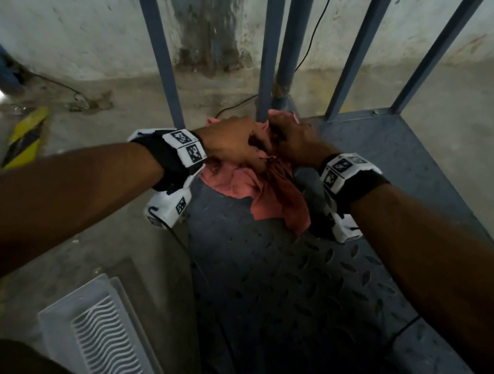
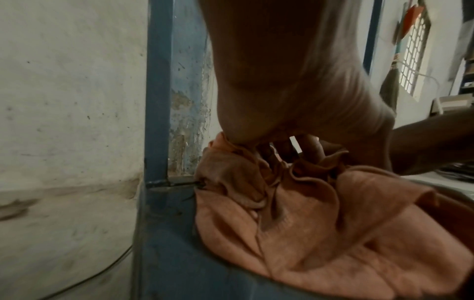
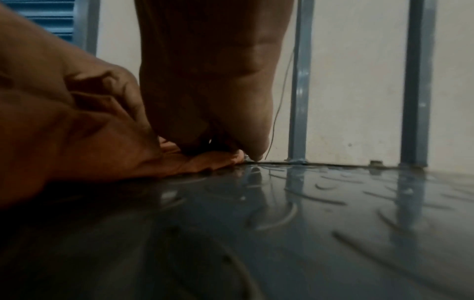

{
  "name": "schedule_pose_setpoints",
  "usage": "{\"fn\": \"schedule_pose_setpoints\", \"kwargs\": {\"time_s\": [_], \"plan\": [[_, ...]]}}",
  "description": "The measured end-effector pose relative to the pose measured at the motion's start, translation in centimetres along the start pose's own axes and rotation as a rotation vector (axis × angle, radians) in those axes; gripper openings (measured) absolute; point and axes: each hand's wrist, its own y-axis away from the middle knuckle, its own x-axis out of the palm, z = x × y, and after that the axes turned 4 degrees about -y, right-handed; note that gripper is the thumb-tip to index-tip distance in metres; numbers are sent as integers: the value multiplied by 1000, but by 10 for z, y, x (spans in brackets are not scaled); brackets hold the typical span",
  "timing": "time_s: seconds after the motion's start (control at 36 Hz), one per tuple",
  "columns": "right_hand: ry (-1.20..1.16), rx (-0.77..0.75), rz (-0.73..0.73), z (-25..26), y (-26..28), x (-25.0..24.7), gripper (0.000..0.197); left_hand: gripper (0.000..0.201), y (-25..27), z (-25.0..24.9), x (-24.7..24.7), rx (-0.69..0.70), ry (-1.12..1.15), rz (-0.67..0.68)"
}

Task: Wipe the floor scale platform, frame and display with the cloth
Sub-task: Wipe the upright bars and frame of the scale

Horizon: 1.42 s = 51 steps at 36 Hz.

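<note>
A salmon-pink cloth [image 1: 245, 187] lies bunched at the far edge of the scale's dark checker-plate platform [image 1: 288, 293], against the foot of a blue-grey frame upright [image 1: 263, 55]. My left hand [image 1: 257, 144] grips the top of the cloth with curled fingers, and my right hand [image 1: 278, 136] pinches the cloth right beside it. In the left wrist view the cloth [image 2: 307, 223] spreads below my left hand [image 2: 282, 138] next to an upright [image 2: 157, 101]. The right wrist view shows my right hand [image 3: 218, 146] pressing cloth folds [image 3: 200, 162] onto the platform [image 3: 333, 223]. The display is out of view.
Several slanted frame bars [image 1: 374, 21] rise along the platform's far edge before a stained wall. A thin black cable [image 1: 314, 27] hangs by the bars. A white ribbed panel [image 1: 103, 348] lies on the concrete floor at the left, with a yellow-black strip [image 1: 27, 137] farther back.
</note>
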Motion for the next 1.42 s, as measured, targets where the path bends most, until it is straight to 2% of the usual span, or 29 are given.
{"fn": "schedule_pose_setpoints", "kwargs": {"time_s": [0.08, 0.17, 0.22, 0.33, 0.39, 0.47, 0.58, 0.69, 0.72, 0.78, 0.83, 0.94, 1.06, 1.11, 1.19, 1.25, 1.31, 1.42], "plan": [[-111, 12, 49, -4, -2, -11, 56, 40, -2, 2, 1, 0, 27, 15], [63, 28, 43, -12, -5, -22, 63, 43, -2, 4, 1, 12, 43, 16], [211, 37, 28, -4, -2, -17, 59, 41, -1, 6, 2, 18, 35, 4], [111, -17, 31, 9, 3, -1, 75, 38, 2, 4, 3, 38, 8, -1], [27, -44, 10, 7, 5, -7, 70, 42, 3, 1, 2, 41, -1, -1], [109, -91, -10, 4, 6, -19, 52, 43, 2, -1, 0, 37, -16, 6], [251, -56, -13, 6, 1, -16, 65, 55, 0, -1, 1, 29, -7, 28], [65, -66, -5, 7, 2, -5, 76, 51, -2, -4, 1, 17, -55, 39], [41, -45, -9, 8, 5, -6, 72, 46, -2, -4, 1, 15, -68, 40], [49, -17, 16, 16, 11, -16, 48, 38, -2, -4, 1, 11, -83, 40], [91, -45, -1, 11, 9, -21, 38, 41, -2, -4, 0, 17, -85, 35], [207, -14, 36, 11, 5, -20, 53, 43, 1, -4, 2, 16, -88, 17], [171, 15, 47, 17, 7, -13, 41, 29, 0, -8, 3, 29, -118, 12], [156, 16, 40, 18, 13, -11, 45, 26, 0, -9, 3, 28, -127, 14], [147, -49, -5, 8, 25, -10, 51, 36, -1, -8, 4, 44, -127, 14], [121, -65, -20, -2, 33, -12, 45, 39, -2, -8, 6, 56, -110, 17], [85, -26, -21, -13, 40, -16, 42, 38, -5, -10, 9, 76, -89, 35], [65, 88, -49, -41, 55, -26, 56, 43, -15, -27, 13, 179, -118, 71]]}}
